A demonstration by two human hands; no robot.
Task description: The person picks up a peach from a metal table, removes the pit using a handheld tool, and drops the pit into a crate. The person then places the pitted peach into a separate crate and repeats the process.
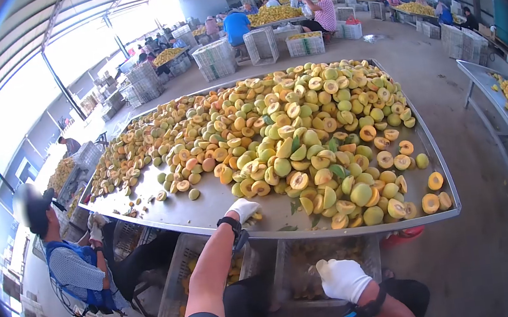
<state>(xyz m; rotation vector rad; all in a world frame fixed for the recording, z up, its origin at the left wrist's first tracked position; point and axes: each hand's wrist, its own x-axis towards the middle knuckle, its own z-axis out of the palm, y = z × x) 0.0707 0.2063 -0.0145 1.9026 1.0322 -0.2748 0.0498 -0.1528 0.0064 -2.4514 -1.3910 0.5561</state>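
Observation:
My left hand (245,209), in a white glove, is over the front edge of the metal table (210,213). Its fingers curl down around a yellowish apricot half (254,218), partly hidden by the glove. Beside it rises a big heap of halved apricots (303,146), yellow-green outside and orange within, with some leaves. Lower down, my right hand (344,279), also white-gloved, is closed above a crate (284,275) holding dark brown bits. What its fingers hold, if anything, I cannot make out. Dark bands circle both wrists.
Under the table, left of the pit-coloured crate, a crate (172,295) holds apricot pieces. A person (80,262) in a blue vest sits at the left. Another fruit-laden table (497,122) stands right. Behind are stacked crates (214,60) and seated people (238,27).

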